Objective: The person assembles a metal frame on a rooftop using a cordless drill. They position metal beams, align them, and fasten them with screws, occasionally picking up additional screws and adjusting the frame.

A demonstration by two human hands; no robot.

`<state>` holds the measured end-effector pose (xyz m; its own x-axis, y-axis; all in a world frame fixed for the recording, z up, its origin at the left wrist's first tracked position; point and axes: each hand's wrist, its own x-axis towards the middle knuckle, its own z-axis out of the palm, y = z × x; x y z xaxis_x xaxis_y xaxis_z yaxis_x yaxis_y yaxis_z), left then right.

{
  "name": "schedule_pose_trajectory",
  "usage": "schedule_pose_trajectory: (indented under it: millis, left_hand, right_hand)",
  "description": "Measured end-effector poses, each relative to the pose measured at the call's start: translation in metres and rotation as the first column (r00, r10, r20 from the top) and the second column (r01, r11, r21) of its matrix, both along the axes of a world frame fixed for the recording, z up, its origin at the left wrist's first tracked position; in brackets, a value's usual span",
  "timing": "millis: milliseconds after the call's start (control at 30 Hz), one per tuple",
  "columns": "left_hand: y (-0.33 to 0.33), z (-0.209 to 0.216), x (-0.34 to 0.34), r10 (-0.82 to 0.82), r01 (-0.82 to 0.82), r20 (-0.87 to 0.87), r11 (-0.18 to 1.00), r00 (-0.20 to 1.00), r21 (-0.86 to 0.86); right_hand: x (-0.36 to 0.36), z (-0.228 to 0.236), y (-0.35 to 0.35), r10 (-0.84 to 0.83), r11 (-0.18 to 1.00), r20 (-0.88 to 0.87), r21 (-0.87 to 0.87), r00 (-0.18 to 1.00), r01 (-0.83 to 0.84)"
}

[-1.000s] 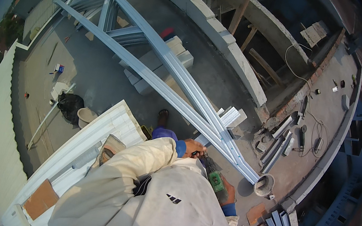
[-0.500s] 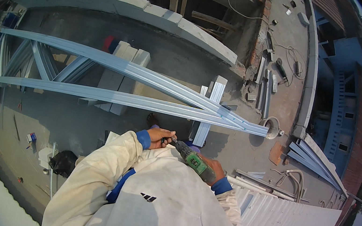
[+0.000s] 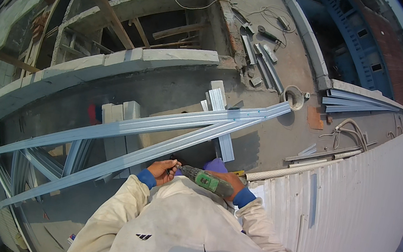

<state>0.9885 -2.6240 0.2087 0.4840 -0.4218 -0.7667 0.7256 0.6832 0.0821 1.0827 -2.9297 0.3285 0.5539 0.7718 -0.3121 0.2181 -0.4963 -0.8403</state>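
Note:
A green and black cordless drill (image 3: 207,181) lies level in front of my body, its nose pointing left. My right hand (image 3: 229,180) is wrapped round its rear end. At the drill's tip, the fingers of my left hand (image 3: 163,169) are pinched together; anything small between them is too hidden to name. Just beyond my hands lies a truss of silvery light-steel channels (image 3: 159,125), its two long members meeting at the right end. Light grey blocks (image 3: 120,113) and a short steel channel (image 3: 222,139) are under it.
A low pale block wall (image 3: 116,63) runs behind the truss, with an opening and timber beyond. Loose steel channels (image 3: 353,103), a coiled hose (image 3: 352,130) and pipes (image 3: 311,163) lie right. White corrugated sheeting (image 3: 358,203) borders my right side. A cable (image 3: 271,16) trails on the floor.
The whole view has turned, so the truss now slants up to the right. The drill has become more level, and my left hand stays at its tip.

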Motion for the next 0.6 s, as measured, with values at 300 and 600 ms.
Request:
schedule_pose_trajectory:
  millis: [300, 600]
  left_hand:
    - [0.02, -0.008, -0.011, 0.159, -0.164, -0.095, 0.985, 0.983, -0.056]
    - [0.017, -0.001, -0.052, 0.652, -0.617, -0.112, 0.751, 0.75, 0.234]
  right_hand:
    - [-0.002, 0.001, 0.045, 0.108, 0.988, 0.009, -0.115, 0.994, -0.107]
    - [0.039, -0.023, 0.122, 0.493, 0.866, 0.102, 0.043, 0.864, -0.499]
